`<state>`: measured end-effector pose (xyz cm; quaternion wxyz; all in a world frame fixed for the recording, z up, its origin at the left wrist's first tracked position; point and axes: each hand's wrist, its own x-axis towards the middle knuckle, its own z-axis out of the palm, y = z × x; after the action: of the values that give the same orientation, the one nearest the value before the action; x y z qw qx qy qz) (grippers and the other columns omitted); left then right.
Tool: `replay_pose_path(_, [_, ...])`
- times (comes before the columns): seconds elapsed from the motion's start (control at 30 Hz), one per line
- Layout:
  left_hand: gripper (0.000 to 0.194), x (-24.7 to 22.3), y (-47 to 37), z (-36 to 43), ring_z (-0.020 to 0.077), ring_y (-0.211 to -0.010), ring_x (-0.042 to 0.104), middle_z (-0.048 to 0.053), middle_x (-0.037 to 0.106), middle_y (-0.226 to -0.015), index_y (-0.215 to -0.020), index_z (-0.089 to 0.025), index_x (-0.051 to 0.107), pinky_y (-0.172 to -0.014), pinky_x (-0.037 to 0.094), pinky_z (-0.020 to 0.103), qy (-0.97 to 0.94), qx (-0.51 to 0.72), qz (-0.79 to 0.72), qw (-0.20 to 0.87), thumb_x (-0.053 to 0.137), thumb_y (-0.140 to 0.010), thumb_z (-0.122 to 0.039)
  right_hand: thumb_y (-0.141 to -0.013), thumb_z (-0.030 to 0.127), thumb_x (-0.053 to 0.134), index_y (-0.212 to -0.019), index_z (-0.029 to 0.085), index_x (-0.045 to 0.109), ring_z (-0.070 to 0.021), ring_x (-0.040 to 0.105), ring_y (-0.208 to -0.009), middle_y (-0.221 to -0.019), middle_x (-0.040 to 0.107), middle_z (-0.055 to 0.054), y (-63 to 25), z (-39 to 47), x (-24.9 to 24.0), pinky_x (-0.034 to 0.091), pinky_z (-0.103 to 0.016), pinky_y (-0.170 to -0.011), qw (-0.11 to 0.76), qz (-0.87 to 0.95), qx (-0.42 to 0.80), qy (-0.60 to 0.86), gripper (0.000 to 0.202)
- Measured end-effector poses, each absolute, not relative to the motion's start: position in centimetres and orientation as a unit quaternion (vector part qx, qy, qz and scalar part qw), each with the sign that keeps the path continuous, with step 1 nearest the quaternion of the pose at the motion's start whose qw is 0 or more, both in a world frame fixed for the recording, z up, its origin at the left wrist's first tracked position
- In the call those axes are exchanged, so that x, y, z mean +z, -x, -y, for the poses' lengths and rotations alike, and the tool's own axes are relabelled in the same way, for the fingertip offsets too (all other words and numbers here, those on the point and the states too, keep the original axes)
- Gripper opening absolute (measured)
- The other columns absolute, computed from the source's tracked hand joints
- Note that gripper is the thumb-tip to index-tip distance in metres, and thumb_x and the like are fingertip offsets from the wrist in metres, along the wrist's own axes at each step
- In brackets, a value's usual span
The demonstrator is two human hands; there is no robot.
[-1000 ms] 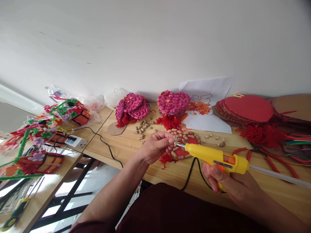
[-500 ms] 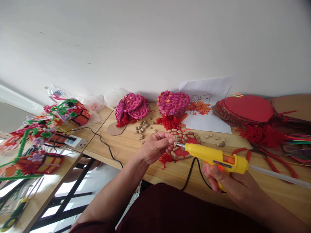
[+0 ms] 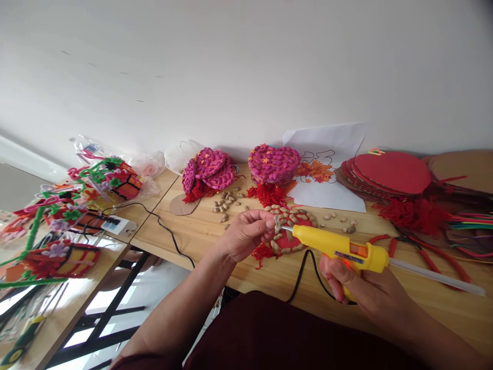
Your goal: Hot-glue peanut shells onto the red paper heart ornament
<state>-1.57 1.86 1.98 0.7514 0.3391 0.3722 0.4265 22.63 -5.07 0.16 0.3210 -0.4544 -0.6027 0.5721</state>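
Observation:
Between thumb and fingertips, my left hand pinches a peanut. My right hand is wrapped round the handle of a yellow glue gun, its metal nozzle at the peanut. A clear glue stick sticks out of the gun's back end. Below and behind the nozzle lies a red disc partly covered with peanuts, with a red yarn tassel at its left edge. The gun and my left hand hide parts of the disc.
Loose peanuts lie left of the disc. Purple peanut-covered discs lean at the wall, by orange leaf shapes on white paper. Red discs are stacked right. A black cord runs to a power strip.
The glue gun and my right hand have shifted very slightly left. My left hand still pinches the peanut at the nozzle.

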Motion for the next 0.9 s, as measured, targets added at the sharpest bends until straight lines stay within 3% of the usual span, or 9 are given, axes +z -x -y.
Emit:
replay_pose_path(0.2, [0.027, 2.6, 2.6, -2.0, 0.0055, -0.053, 0.052, -0.001, 0.062, -0.059, -0.073, -0.012, 0.070, -0.053, 0.040, 0.017, -0.410, 0.422, -0.389, 0.708, 0.087, -0.065, -0.032, -0.092, 0.060, 0.046, -0.083, 0.021, 0.057, -0.0138, 0.051, -0.050, -0.061, 0.055, 0.000, -22.3, 3.6, 0.8, 0.043, -0.028, -0.045, 0.358, 0.521, 0.597, 0.493, 0.041])
replay_pose_path(0.3, [0.024, 2.2, 3.7, -2.5, 0.0070, -0.060, 0.057, 0.001, 0.067, -0.067, -0.075, -0.013, 0.072, -0.060, 0.045, 0.018, -0.491, 0.408, -0.440, 0.631, 0.086, -0.067, -0.030, -0.088, 0.062, 0.053, -0.087, 0.022, 0.062, -0.0179, 0.065, -0.069, -0.083, 0.065, -0.005, -22.2, 2.8, 1.4, 0.052, -0.026, -0.048, 0.387, 0.502, 0.565, 0.528, 0.040])
replay_pose_path(0.4, [0.023, 1.4, 4.4, -2.8, 0.0088, -0.063, 0.058, 0.003, 0.070, -0.072, -0.078, -0.013, 0.073, -0.060, 0.045, 0.020, -0.551, 0.377, -0.495, 0.555, 0.084, -0.068, -0.031, -0.083, 0.065, 0.057, -0.090, 0.023, 0.066, -0.0256, 0.069, -0.090, -0.101, 0.069, -0.009, -22.2, 2.4, 1.7, 0.057, -0.028, -0.050, 0.401, 0.482, 0.534, 0.567, 0.043])
replay_pose_path(0.47, [0.024, 0.7, 4.5, -2.8, 0.0109, -0.064, 0.060, 0.005, 0.071, -0.074, -0.081, -0.012, 0.073, -0.060, 0.047, 0.022, -0.582, 0.351, -0.514, 0.523, 0.081, -0.071, -0.033, -0.081, 0.067, 0.058, -0.093, 0.025, 0.068, -0.0299, 0.070, -0.095, -0.105, 0.071, -0.010, -22.3, 2.3, 1.7, 0.061, -0.032, -0.053, 0.394, 0.466, 0.542, 0.578, 0.045])
replay_pose_path(0.6, [0.020, 0.0, 4.2, -2.4, 0.0169, -0.081, 0.066, 0.008, 0.074, -0.086, -0.083, -0.013, 0.073, -0.076, 0.052, 0.027, -0.643, 0.322, -0.518, 0.463, 0.076, -0.075, -0.031, -0.082, 0.064, 0.059, -0.088, 0.028, 0.068, -0.0342, 0.070, -0.101, -0.113, 0.069, -0.010, -22.8, 2.2, 1.1, 0.065, -0.039, -0.060, 0.379, 0.452, 0.588, 0.553, 0.038])
replay_pose_path(0.67, [0.018, -0.1, 4.1, -2.0, 0.0168, -0.083, 0.067, 0.009, 0.074, -0.088, -0.082, -0.013, 0.073, -0.078, 0.052, 0.027, -0.643, 0.321, -0.522, 0.460, 0.076, -0.076, -0.030, -0.086, 0.060, 0.058, -0.089, 0.029, 0.069, -0.0344, 0.069, -0.105, -0.116, 0.069, -0.009, -22.9, 2.1, 0.7, 0.065, -0.042, -0.068, 0.385, 0.445, 0.606, 0.535, 0.034])
replay_pose_path(0.77, [0.021, -0.2, 4.2, -1.1, 0.0138, -0.073, 0.065, 0.007, 0.074, -0.082, -0.083, -0.012, 0.072, -0.069, 0.051, 0.024, -0.614, 0.310, -0.527, 0.498, 0.077, -0.075, -0.031, -0.090, 0.055, 0.054, -0.092, 0.030, 0.070, -0.0327, 0.064, -0.116, -0.118, 0.070, -0.006, -23.0, 2.2, 0.1, 0.063, -0.044, -0.081, 0.423, 0.428, 0.616, 0.509, 0.029])
replay_pose_path(0.9, [0.022, -0.2, 3.9, -0.2, 0.0103, -0.064, 0.060, 0.004, 0.070, -0.074, -0.082, -0.012, 0.071, -0.061, 0.046, 0.021, -0.597, 0.291, -0.518, 0.539, 0.076, -0.075, -0.033, -0.091, 0.055, 0.052, -0.094, 0.029, 0.070, -0.0330, 0.064, -0.117, -0.122, 0.070, -0.005, -22.9, 2.2, -0.4, 0.063, -0.042, -0.077, 0.439, 0.425, 0.602, 0.514, 0.031])
